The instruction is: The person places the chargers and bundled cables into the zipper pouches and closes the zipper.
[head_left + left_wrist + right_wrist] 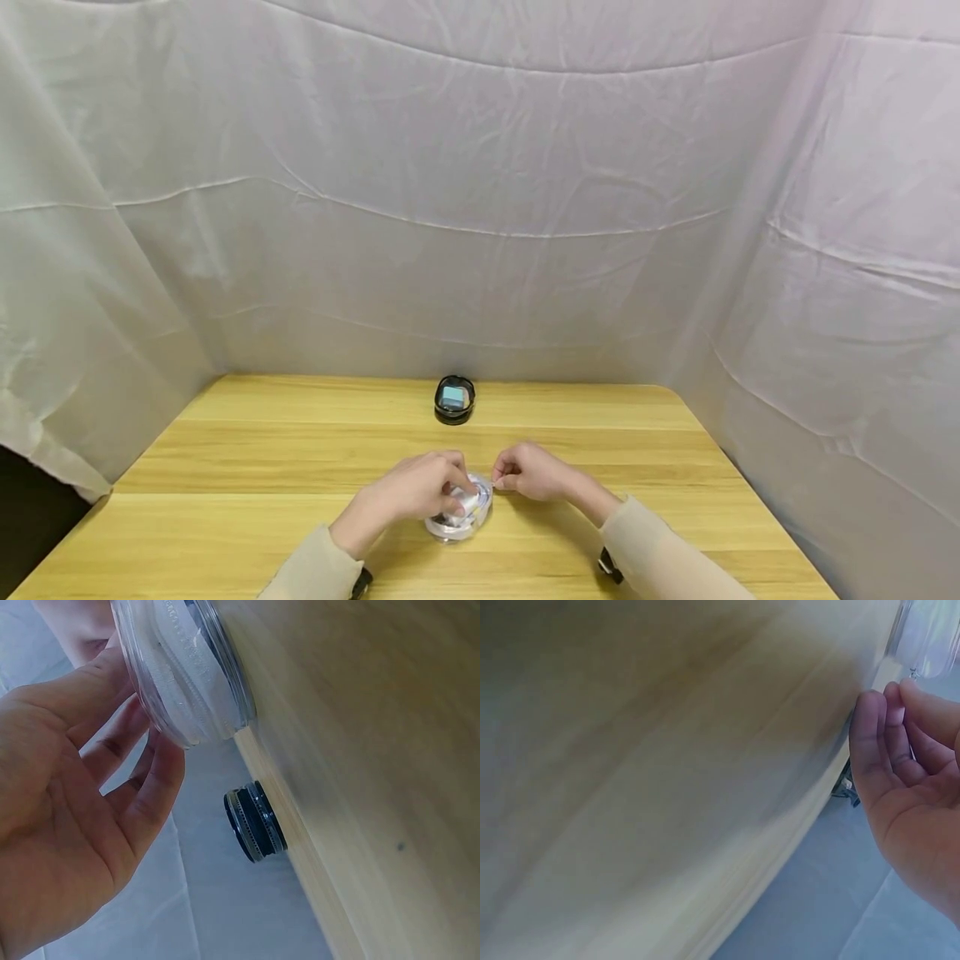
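On the wooden table stands a round clear case [480, 510] with white and bluish contents behind its see-through wall. My left hand [431, 487] holds it from above, fingers and thumb bent over its top; in the left wrist view the fingers lie along the rim of the clear case [180, 682]. My right hand [534, 473], at the right side of the case, pinches a tiny metal piece like a zipper pull [913, 673] between thumb and fingertips. The right wrist view shows these fingertips right beside the case wall [922, 641].
A black-rimmed round case [454, 400] with a clear top and a blue item inside stands farther back on the table [300, 442]. Its ridged side [256, 821] shows in the left wrist view. Grey cloth [480, 208] hangs behind and along both sides.
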Tool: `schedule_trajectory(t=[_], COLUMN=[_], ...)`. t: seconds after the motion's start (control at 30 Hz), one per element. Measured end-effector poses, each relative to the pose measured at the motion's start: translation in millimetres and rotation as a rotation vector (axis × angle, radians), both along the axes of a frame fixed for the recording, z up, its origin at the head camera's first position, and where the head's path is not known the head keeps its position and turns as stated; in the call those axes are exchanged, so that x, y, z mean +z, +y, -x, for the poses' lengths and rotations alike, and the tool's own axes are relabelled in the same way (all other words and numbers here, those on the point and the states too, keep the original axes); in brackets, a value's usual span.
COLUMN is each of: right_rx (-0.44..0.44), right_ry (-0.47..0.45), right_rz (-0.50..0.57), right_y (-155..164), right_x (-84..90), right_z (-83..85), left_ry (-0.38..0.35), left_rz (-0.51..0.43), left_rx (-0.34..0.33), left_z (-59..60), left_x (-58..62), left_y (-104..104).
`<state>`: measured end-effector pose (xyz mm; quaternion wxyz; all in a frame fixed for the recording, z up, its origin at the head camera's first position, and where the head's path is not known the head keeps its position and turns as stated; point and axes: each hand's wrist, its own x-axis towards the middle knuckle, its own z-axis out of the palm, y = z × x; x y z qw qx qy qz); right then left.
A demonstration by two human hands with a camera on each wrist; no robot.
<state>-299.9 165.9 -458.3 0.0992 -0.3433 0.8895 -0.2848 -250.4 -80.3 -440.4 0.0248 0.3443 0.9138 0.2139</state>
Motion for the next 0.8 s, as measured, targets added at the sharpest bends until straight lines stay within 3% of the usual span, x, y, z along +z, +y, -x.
schedule_trajectory(t=[0.8], right_rx=[-0.034], right_ry=[-0.008], right_rz=[0.029], right_y=[2.9], right_x=[-1.3], right_z=[-7.6], left_ry=[-0.014], left_rz=[-0.002], left_rx=[-0.014], left_z=[-1.8], left_x=[2.5], left_y=[0.7])
